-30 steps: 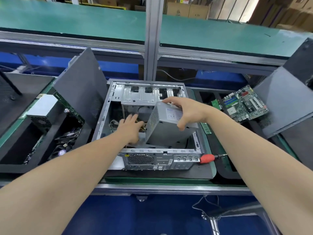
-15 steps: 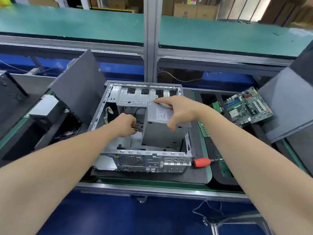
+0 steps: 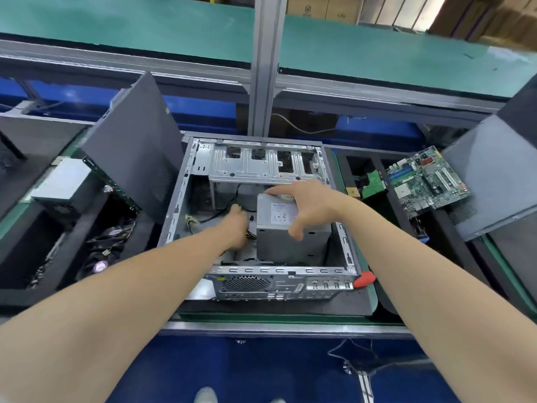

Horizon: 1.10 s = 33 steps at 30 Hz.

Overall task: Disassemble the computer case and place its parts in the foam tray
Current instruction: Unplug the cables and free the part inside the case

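Note:
The open grey computer case [image 3: 174, 210] lies on its side at the bench's middle. Inside it at the right stands the silver power supply [image 3: 293, 242], its labelled face up. My right hand [image 3: 308, 205] grips the power supply across its top, thumb on the near side. My left hand [image 3: 236, 225] is closed on the bundle of cables [image 3: 250, 235] at the supply's left face. A loose connector [image 3: 190, 221] lies on the case floor at the left. Black foam trays lie at the left [image 3: 20, 251] and at the right [image 3: 447, 257].
A dark side panel [image 3: 136, 146] leans in the left tray beside another power supply [image 3: 65, 184] and fans. A green motherboard [image 3: 427, 178] and a second panel [image 3: 494, 175] rest in the right tray. A red-handled screwdriver [image 3: 364, 279] lies by the case's near right corner.
The power supply has swung from tilted to nearly level inside the case. My left hand has closed on the cables and moved further in.

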{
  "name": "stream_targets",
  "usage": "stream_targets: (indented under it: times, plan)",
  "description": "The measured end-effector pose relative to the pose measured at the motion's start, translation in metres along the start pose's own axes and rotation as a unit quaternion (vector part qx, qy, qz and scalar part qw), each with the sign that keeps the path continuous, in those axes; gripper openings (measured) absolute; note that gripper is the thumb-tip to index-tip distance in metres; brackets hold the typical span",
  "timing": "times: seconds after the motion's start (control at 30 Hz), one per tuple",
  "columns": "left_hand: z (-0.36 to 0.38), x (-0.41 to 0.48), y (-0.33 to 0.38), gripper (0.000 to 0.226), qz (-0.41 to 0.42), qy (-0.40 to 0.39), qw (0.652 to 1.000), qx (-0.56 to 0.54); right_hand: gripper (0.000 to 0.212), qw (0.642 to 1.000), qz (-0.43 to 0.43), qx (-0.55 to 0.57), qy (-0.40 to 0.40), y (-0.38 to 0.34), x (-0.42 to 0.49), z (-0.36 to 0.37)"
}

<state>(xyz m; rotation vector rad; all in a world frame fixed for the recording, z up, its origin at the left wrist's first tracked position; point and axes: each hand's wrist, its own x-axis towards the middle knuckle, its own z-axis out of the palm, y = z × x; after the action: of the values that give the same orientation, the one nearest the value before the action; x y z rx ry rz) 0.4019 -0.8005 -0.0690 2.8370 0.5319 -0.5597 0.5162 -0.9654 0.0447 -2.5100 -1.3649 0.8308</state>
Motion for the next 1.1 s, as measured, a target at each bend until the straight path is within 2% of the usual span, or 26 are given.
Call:
stream_targets:
  times: [0.07,0.13,0.17,0.27,0.33,0.43,0.5,0.63,0.73,0.8,0.87,0.9,0.97,1.03,1.1]
  plan:
    - [-0.004,0.001,-0.003,0.045,0.097,0.016,0.993,0.063,0.115,1.0,0.009,-0.003,-0.004,-0.003,0.004,0.006]
    - [-0.005,0.003,-0.004,0.045,0.132,0.011,0.983,0.124,0.116,1.0,0.02,-0.003,-0.004,-0.005,0.007,0.012]
    - [-0.004,0.002,-0.002,0.046,0.129,0.004,0.976,0.175,0.116,1.0,0.024,-0.002,-0.003,-0.005,0.007,0.013]
    - [-0.005,0.001,-0.005,0.047,0.054,-0.002,0.976,0.211,0.116,1.0,0.027,0.004,-0.01,-0.004,0.009,0.015]
    - [-0.011,-0.003,-0.008,0.046,0.031,-0.02,0.96,0.277,0.112,0.999,0.031,0.013,-0.006,-0.002,0.009,0.016]
    - [-0.02,-0.009,-0.012,0.046,0.055,0.054,0.916,0.394,0.109,0.999,0.039,-0.003,0.013,-0.002,0.009,0.02]
    - [-0.023,-0.008,-0.009,0.046,0.112,0.081,0.892,0.431,0.11,0.998,0.042,-0.043,0.019,-0.004,0.009,0.024]
    - [-0.036,-0.011,-0.003,0.023,0.154,0.102,0.931,0.314,0.121,0.994,0.061,-0.084,0.024,-0.004,0.012,0.029]
    - [-0.045,-0.018,0.0,0.019,0.129,0.12,0.959,0.221,0.128,0.991,0.087,-0.097,0.038,0.0,0.01,0.033]
    - [-0.05,-0.021,0.006,0.022,0.073,0.08,0.982,0.152,0.126,0.991,0.094,-0.091,0.042,0.003,0.008,0.034]
    - [-0.058,-0.02,0.012,0.02,0.025,-0.034,0.998,0.039,0.125,0.991,0.093,-0.085,0.041,0.004,0.006,0.034]
    - [-0.065,-0.02,0.014,0.019,0.002,-0.115,0.992,-0.042,0.125,0.991,0.091,-0.085,0.04,0.004,0.004,0.033]
    - [-0.079,-0.021,0.011,0.028,-0.028,-0.256,0.952,-0.166,0.124,0.992,0.086,-0.083,0.038,0.004,0.001,0.032]
    - [-0.092,-0.021,0.002,0.026,-0.023,-0.283,0.939,-0.196,0.122,0.993,0.081,-0.076,0.047,0.003,-0.001,0.032]
    - [-0.101,-0.023,0.0,0.01,-0.025,-0.238,0.942,-0.236,0.124,0.993,0.08,-0.068,0.059,0.002,-0.003,0.032]
